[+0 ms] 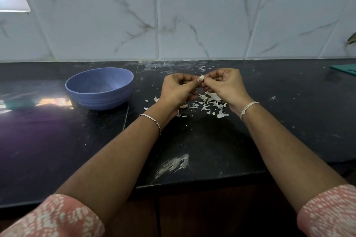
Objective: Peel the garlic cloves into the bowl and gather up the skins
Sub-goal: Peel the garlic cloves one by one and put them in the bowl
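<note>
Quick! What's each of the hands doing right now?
Left hand: closed, pinching the garlic clove.
Right hand: closed, pinching the same garlic clove.

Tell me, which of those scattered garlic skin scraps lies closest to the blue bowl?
The small scrap just left of the left hand, the farther of two lying apart there; the remaining skins cluster beneath the hands, farther from the bowl.

We see a glossy dark stone surface point(269, 121), a matt blue plastic bowl point(100, 100), papery skins point(204, 102), glossy marbled tiles point(202, 21).
</note>
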